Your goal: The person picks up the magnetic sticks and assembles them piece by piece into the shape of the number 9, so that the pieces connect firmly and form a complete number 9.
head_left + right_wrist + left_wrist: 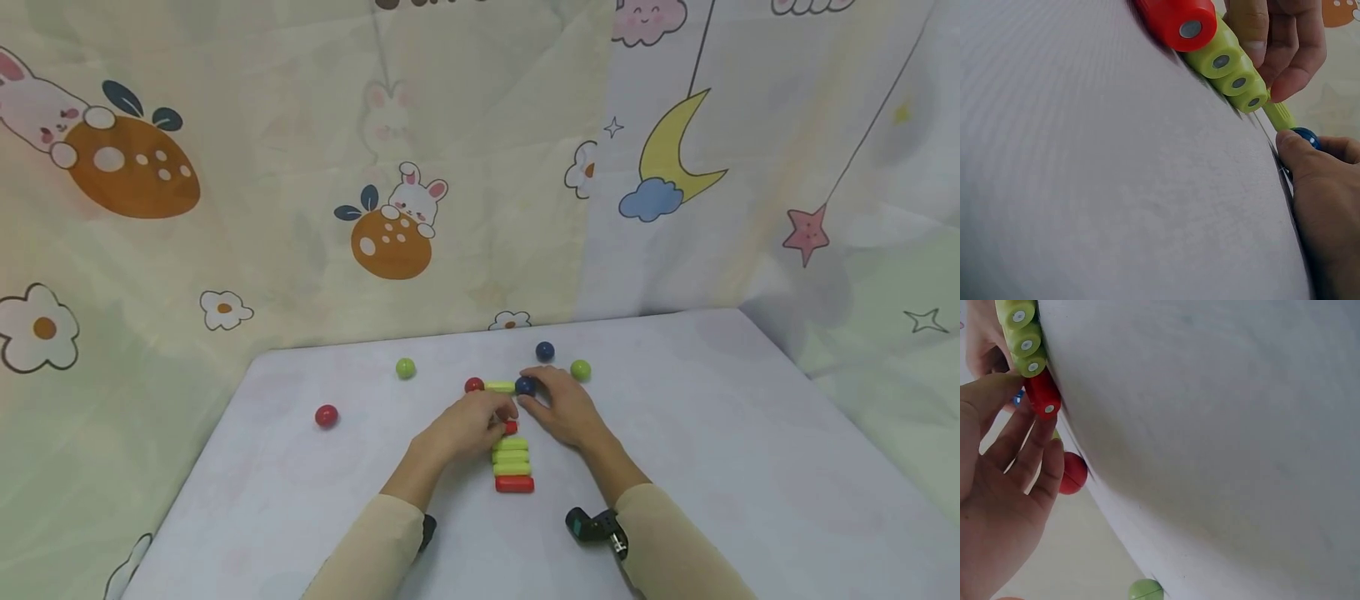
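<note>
My left hand (467, 423) pinches a red magnetic rod (1042, 394) between thumb and fingers, at the far end of a row of rods. Three yellow-green rods (511, 457) lie side by side nearer me, and another red rod (514, 484) closes the row at the front. Metal discs show in the rod ends. Farther back, my right hand (567, 410) holds a dark blue ball (525, 386) between thumb and fingers. That ball sits at the right end of a single yellow-green rod (498, 387), with a red ball (474, 385) at its left end.
Loose balls lie around on the white table (247, 500): a red ball (326, 417) at left, a green ball (406, 368) at the back, and a blue ball (545, 352) and a green ball (581, 370) beyond my right hand. A printed cloth (495, 167) hangs behind.
</note>
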The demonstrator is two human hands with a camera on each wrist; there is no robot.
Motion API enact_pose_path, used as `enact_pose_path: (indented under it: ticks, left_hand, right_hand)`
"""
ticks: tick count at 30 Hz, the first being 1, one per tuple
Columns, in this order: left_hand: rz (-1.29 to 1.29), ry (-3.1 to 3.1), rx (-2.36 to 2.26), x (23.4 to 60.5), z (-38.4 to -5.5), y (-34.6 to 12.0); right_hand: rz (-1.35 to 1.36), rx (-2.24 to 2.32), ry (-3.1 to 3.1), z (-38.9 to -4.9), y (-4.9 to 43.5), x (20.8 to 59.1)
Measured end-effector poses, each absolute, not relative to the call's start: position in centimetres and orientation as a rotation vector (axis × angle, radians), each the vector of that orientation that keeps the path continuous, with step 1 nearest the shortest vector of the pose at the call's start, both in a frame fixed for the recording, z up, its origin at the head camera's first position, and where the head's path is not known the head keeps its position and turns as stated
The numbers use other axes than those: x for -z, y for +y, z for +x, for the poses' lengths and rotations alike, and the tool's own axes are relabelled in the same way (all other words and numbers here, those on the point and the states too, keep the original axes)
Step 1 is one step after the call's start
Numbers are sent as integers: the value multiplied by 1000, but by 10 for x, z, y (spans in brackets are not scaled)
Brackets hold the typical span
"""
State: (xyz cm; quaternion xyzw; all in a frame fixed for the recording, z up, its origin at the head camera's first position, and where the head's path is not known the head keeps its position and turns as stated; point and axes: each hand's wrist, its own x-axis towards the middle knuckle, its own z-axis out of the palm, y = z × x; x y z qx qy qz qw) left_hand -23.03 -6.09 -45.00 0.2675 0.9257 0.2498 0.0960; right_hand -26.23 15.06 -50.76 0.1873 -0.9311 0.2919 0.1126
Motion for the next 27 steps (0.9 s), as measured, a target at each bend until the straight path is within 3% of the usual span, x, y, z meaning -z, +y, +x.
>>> enact_pose_path:
  ticks: [14, 27]
  left_hand:
    - [813, 2749, -644, 449, -231, -63]
    - [683, 2796, -735, 443, -234, -77]
  right_hand:
    - [525, -840, -2754, -262, 150, 508]
    - [552, -833, -2740, -263, 149, 507]
